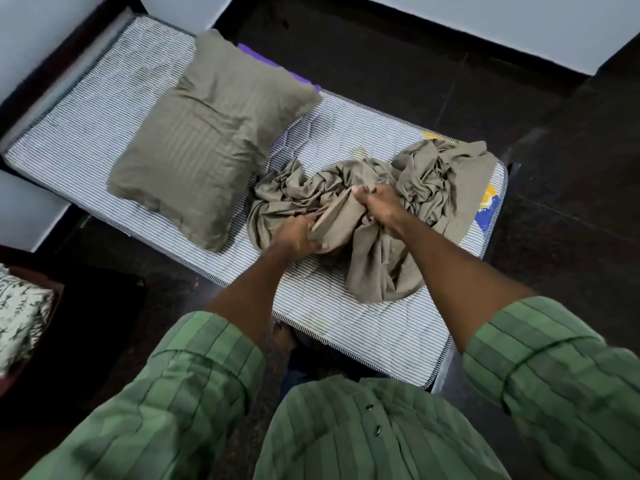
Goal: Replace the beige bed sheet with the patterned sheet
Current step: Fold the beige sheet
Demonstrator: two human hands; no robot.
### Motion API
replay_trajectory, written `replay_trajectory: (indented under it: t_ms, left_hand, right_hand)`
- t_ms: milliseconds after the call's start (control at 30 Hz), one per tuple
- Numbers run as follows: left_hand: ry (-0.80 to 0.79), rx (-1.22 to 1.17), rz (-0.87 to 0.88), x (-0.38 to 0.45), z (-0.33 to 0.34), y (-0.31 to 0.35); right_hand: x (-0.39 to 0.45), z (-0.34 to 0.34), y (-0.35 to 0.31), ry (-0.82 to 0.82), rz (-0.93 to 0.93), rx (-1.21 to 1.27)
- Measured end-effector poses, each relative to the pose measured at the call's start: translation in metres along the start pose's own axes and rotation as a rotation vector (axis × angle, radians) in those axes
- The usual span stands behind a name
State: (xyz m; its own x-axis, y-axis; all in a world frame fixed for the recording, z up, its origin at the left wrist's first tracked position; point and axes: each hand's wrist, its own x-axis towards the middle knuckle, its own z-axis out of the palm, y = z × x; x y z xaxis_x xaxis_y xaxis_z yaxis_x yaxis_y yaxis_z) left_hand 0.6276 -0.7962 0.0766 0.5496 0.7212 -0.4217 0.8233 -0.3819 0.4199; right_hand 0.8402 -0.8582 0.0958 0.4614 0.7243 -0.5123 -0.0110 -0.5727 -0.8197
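At the far left edge, a folded patterned sheet (19, 317), pale with a dark leafy print, is seen resting on a dark reddish surface beside the bed, well apart from the hands. Further right, a striped mattress (86, 112) is laid bare on a dark bed frame, and a beige pillow (204, 140) is placed on its upper half, tilted across the stripes. A strip of purple fabric (273, 69) is glimpsed behind the pillow's far edge; what it belongs to cannot be told.

Below the pillow, the beige bed sheet (377, 216) is bunched in a crumpled heap on the lower part of the mattress, with one end spilling toward the near edge. The left hand (299, 237) is curled around a fold at the heap's near-left side, the thumb apparently pressed over the cloth, though the fingers are partly hidden beneath it. The right hand (375, 204) is closed over a gathered ridge of the same sheet just beside the left, its knuckles raised. Both forearms emerge from green striped sleeves (554, 368).

At the mattress's right corner, a yellow and blue printed patch (486, 209) is exposed next to the heap.
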Motion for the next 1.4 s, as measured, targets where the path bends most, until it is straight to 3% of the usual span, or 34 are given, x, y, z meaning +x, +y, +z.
replay_trajectory:
  t_ms: [167,333,400,433,500,533,600,667,733,833,1000,1167,1300,1400]
  left_hand:
    - [-0.056,0.178,-0.186,0.006,-0.013,-0.023]
    - [0.072,0.336,-0.295,0.002,-0.023,-0.053]
    - [0.182,0.413,-0.259,0.006,-0.024,-0.066]
    - [0.241,0.425,-0.218,0.008,-0.026,-0.065]
    - [0.320,0.359,-0.102,0.016,-0.034,-0.049]
    - [0.321,0.306,-0.030,0.021,-0.037,-0.035]
    - [0.292,0.173,0.113,0.027,-0.043,0.002]
    - [0.245,0.086,0.163,0.029,-0.045,0.035]
    - [0.259,0.143,0.150,0.028,-0.047,0.048]
    - [0.270,0.337,0.138,0.021,-0.049,0.034]
    - [0.287,0.422,-0.034,0.016,-0.039,-0.002]
    - [0.281,-0.023,0.145,0.023,-0.038,-0.009]
    - [0.144,-0.342,0.204,0.031,-0.040,0.014]
    - [0.083,-0.369,0.284,0.032,-0.038,0.030]
  right_hand:
    - [0.003,-0.003,-0.020,0.220,0.049,0.365]
    - [0.017,-0.032,-0.016,0.486,0.134,0.746]
    - [0.013,-0.044,-0.006,0.597,0.151,0.527]
    - [0.008,-0.044,0.000,0.633,0.144,0.207]
    - [-0.009,-0.034,0.008,0.522,-0.048,-0.362]
    - [-0.015,-0.022,0.009,0.377,-0.168,-0.457]
    - [-0.020,0.012,0.007,0.024,-0.306,-0.349]
    - [-0.016,0.043,0.007,-0.126,-0.369,-0.157]
    - [-0.013,0.049,0.003,-0.054,-0.369,-0.113]
    - [-0.004,0.029,0.000,0.025,-0.332,-0.237]
    - [-0.005,0.002,0.000,0.019,-0.295,-0.160]
    - [-0.007,-0.007,0.008,0.145,-0.238,-0.248]
    - [-0.012,0.006,0.005,0.030,-0.216,-0.287]
    - [-0.011,0.021,-0.003,-0.134,-0.274,-0.125]
